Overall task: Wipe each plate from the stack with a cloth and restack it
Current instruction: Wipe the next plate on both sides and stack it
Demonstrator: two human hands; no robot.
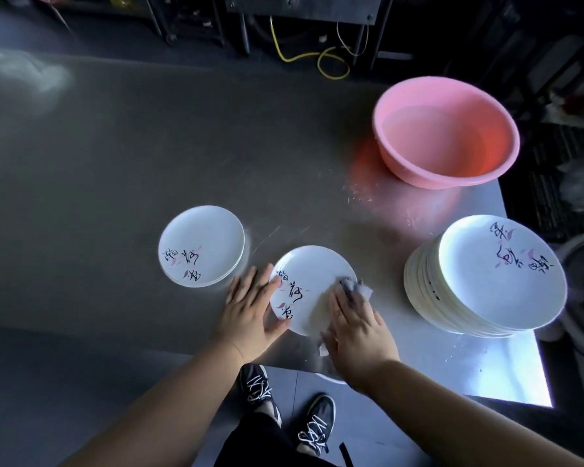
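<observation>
Plate [312, 278], white with dark brush lettering, lies flat on the steel worktop [115, 163] near its front edge, between a short stack of plates [201, 246] to the left and a taller stack [486, 278] at the right edge. The left hand [250, 310] lies flat and spread on the plate's left rim, its grip clamped on nothing, while the right hand [354, 326] presses flat on a pale cloth [359, 289] over the plate's right side, fingers together and extended rather than curled round it. A pink basin [445, 133] stands farther back on the right, well apart from the hands.
</observation>
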